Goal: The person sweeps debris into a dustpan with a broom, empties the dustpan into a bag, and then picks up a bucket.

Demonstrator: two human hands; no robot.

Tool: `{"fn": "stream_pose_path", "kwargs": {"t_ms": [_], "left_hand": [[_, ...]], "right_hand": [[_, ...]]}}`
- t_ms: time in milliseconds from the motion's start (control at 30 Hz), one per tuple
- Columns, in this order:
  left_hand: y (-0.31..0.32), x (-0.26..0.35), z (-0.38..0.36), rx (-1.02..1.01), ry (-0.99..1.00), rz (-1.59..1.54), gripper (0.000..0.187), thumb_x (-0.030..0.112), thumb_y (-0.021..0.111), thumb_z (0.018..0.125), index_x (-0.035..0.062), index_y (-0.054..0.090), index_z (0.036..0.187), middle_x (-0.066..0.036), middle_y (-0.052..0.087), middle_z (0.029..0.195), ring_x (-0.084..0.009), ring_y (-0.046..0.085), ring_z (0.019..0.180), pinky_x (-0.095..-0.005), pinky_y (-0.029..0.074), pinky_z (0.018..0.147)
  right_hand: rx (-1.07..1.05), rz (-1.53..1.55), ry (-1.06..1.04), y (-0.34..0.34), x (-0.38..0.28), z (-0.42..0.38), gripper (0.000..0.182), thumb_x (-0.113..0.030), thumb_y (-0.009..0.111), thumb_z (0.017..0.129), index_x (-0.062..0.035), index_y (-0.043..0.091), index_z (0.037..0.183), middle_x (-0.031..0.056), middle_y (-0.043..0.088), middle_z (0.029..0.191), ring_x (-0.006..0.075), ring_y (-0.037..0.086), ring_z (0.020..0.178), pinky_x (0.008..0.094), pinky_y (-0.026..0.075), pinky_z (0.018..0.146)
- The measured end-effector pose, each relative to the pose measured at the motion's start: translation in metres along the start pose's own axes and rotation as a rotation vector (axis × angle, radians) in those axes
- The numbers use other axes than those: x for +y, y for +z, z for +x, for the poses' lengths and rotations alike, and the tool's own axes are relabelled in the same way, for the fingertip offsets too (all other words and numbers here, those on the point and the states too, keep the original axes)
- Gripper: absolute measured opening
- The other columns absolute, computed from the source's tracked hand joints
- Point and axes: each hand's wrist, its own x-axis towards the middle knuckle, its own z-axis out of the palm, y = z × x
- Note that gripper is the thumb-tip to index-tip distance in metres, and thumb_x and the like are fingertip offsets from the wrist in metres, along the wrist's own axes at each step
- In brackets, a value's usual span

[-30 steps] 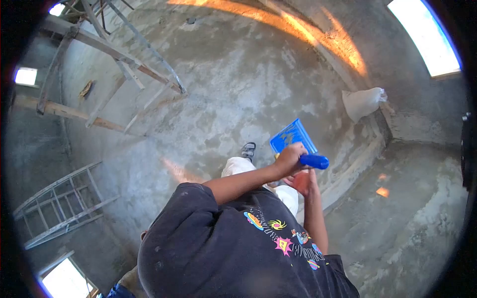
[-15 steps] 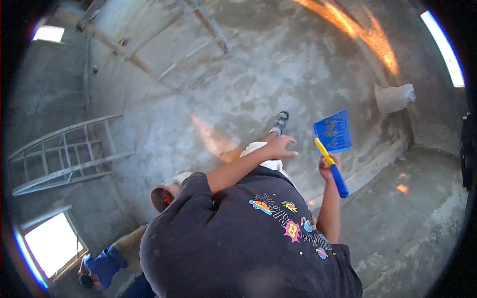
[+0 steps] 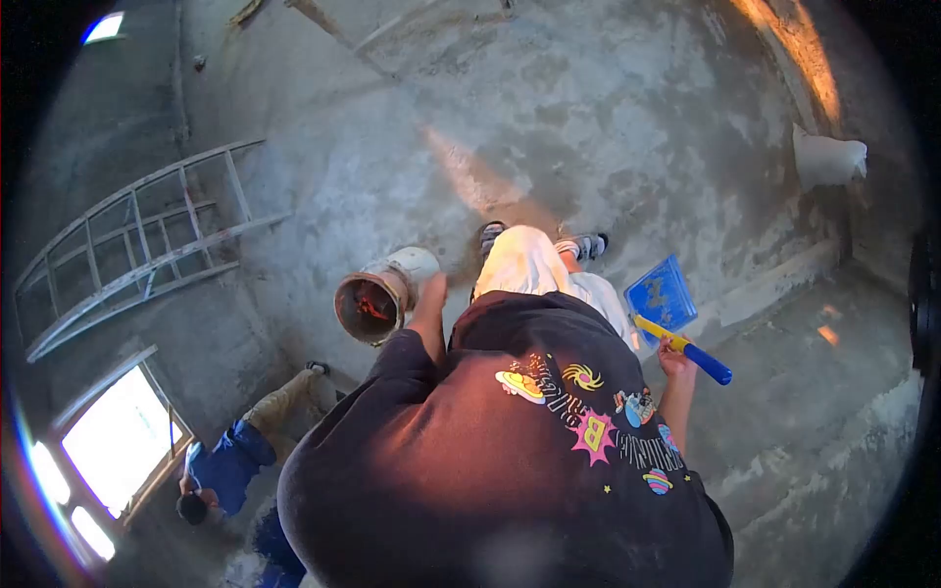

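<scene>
In the head view, my right hand is wrapped round the yellow and blue handle of a blue scoop. Its flat square blade points away from me over the floor, with grey smears on it. My left hand hangs low beside a bucket, close to its pale side. This hand shows edge-on and its fingers are mostly hidden. The bucket has a brown, stained rim, and something reddish shows inside.
A ladder stands at the left. Below it, a person in blue is near a bright window. A white sack sits at the right by a low ledge. Concrete floor spreads ahead.
My left hand has dropped from in front of my body to beside the bucket. The scoop's handle has tilted, its end swinging right. The view has shifted, showing more of the bucket.
</scene>
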Motion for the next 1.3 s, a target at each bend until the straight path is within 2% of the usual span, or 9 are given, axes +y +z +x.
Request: {"fn": "stream_pose_path", "kwargs": {"t_ms": [167,300,433,500,833,900,1133,1200,1300], "left_hand": [[-0.031,-0.101,0.049,0.132,-0.038,-0.104,0.039,0.042,0.056,0.079,0.0036,0.064,0.075,-0.015,0.064,0.076,-0.0317,0.062,0.081,-0.0437,0.048,0.067],[-0.006,-0.118,0.100,0.257,-0.053,-0.222,0.037,0.039,0.056,0.079,0.0025,0.063,0.078,-0.014,0.064,0.077,-0.0309,0.062,0.080,-0.0440,0.049,0.068],[0.022,-0.134,0.161,0.325,0.055,-0.311,0.035,0.036,0.055,0.080,0.0015,0.062,0.081,-0.013,0.064,0.078,-0.0300,0.062,0.080,-0.0442,0.050,0.069],[0.015,-0.149,0.186,0.327,0.111,-0.358,0.034,0.034,0.055,0.081,0.0009,0.062,0.082,-0.013,0.063,0.079,-0.0296,0.062,0.080,-0.0443,0.051,0.070],[-0.035,-0.174,0.206,0.683,0.076,-0.848,0.030,0.027,0.054,0.083,-0.0018,0.060,0.088,-0.010,0.063,0.081,-0.0275,0.062,0.079,-0.0448,0.054,0.072],[-0.035,-0.145,0.196,0.749,0.090,-0.948,0.029,0.025,0.054,0.083,-0.0023,0.060,0.090,-0.009,0.062,0.081,-0.0270,0.062,0.079,-0.0449,0.054,0.072],[-0.131,-0.196,0.095,0.215,0.461,-1.390,0.029,0.014,0.054,0.082,-0.0090,0.058,0.099,-0.015,0.061,0.096,-0.0269,0.059,0.090,-0.0369,0.051,0.081],[-0.108,-0.080,0.096,0.063,0.008,-1.786,0.028,0.013,0.055,0.081,-0.0063,0.057,0.102,-0.015,0.058,0.103,-0.0253,0.057,0.095,-0.0376,0.052,0.083],[-0.115,-0.008,0.039,0.075,0.092,-1.725,0.028,0.012,0.058,0.080,-0.0046,0.056,0.102,-0.012,0.058,0.104,-0.0232,0.057,0.095,-0.0366,0.052,0.085]], "right_hand": [[0.105,0.052,-0.291,-0.053,0.031,-0.020,0.048,-0.020,0.061,0.077,0.0147,0.045,0.105,0.0259,0.053,0.097,0.0328,0.057,0.074,0.0355,0.053,0.067],[0.028,0.300,-0.028,-0.155,-0.013,-0.035,0.043,-0.022,0.063,0.077,0.0027,0.051,0.110,0.0200,0.053,0.101,0.0293,0.055,0.080,0.0446,0.053,0.081],[0.179,0.374,-0.494,-0.096,0.037,-0.152,0.056,-0.020,0.066,0.077,-0.0004,0.042,0.124,0.0247,0.041,0.120,0.0293,0.056,0.085,0.0333,0.056,0.073],[0.003,0.467,-0.179,-0.133,0.003,-0.165,0.059,-0.019,0.067,0.076,0.0011,0.040,0.125,0.0258,0.040,0.119,0.0274,0.057,0.080,0.0322,0.056,0.073],[0.084,0.286,-0.442,-0.068,0.064,-0.208,0.053,-0.012,0.065,0.076,0.0104,0.041,0.117,0.0283,0.051,0.108,0.0257,0.061,0.077,0.0272,0.058,0.065],[-0.012,0.372,-0.337,-0.100,0.047,-0.199,0.044,-0.012,0.064,0.076,0.0101,0.046,0.111,0.0268,0.049,0.109,0.0338,0.055,0.099,0.0323,0.059,0.069],[-0.032,0.295,-0.363,-0.075,0.098,-0.153,0.042,-0.010,0.065,0.076,0.0095,0.047,0.108,0.0265,0.051,0.109,0.0424,0.055,0.099,0.0353,0.060,0.065],[-0.043,0.269,-0.329,-0.084,0.106,-0.128,0.039,-0.012,0.065,0.075,0.0110,0.051,0.103,0.0295,0.055,0.104,0.0373,0.059,0.091,0.0296,0.059,0.060],[-0.087,0.295,-0.197,-0.111,0.108,-0.088,0.038,-0.012,0.063,0.076,0.0102,0.049,0.104,0.0294,0.054,0.101,0.0356,0.059,0.090,0.0292,0.059,0.060]]}}
